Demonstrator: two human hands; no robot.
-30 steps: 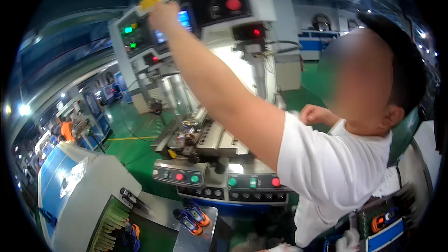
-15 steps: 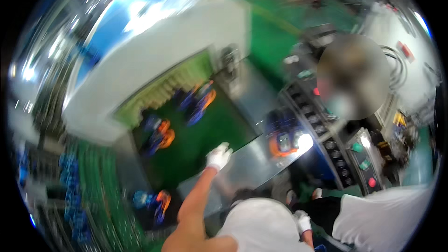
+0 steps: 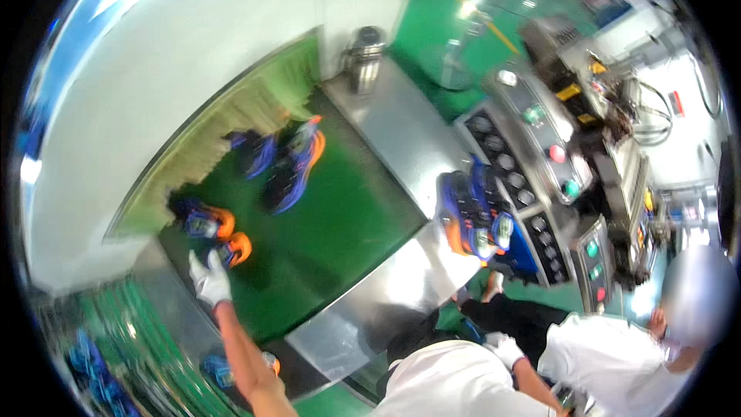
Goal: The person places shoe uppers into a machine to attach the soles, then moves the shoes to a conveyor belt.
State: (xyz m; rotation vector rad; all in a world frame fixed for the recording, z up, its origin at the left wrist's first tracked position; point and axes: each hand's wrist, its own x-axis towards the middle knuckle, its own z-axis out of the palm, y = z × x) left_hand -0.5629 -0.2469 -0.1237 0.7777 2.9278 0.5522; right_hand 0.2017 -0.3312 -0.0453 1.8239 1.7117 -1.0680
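Observation:
My left hand [image 3: 210,282], in a white glove, reaches over a green conveyor belt [image 3: 332,224] with its fingers apart. Its fingertips are beside a dark sneaker with an orange heel [image 3: 236,250]; whether they touch is unclear. The matching sneaker [image 3: 204,220] lies just beyond. Farther right on the belt are two more dark blue and orange sneakers [image 3: 297,166], near a fringed curtain [image 3: 224,131]. My right hand [image 3: 505,350], also white-gloved, hangs low beside my white shirt. Its fingers are blurred, with something dark blue near them.
Another pair of sneakers [image 3: 467,212] rests at the right end of the metal ledge [image 3: 370,278]. A steel flask [image 3: 367,58] stands by the white housing. Control panels with dials [image 3: 505,158] line the right. A co-worker in a white shirt [image 3: 610,355] is close by on my right.
My left hand has moved left across the belt, from its near edge to the orange-heeled sneakers. The view has shifted, and more of the co-worker shows at right.

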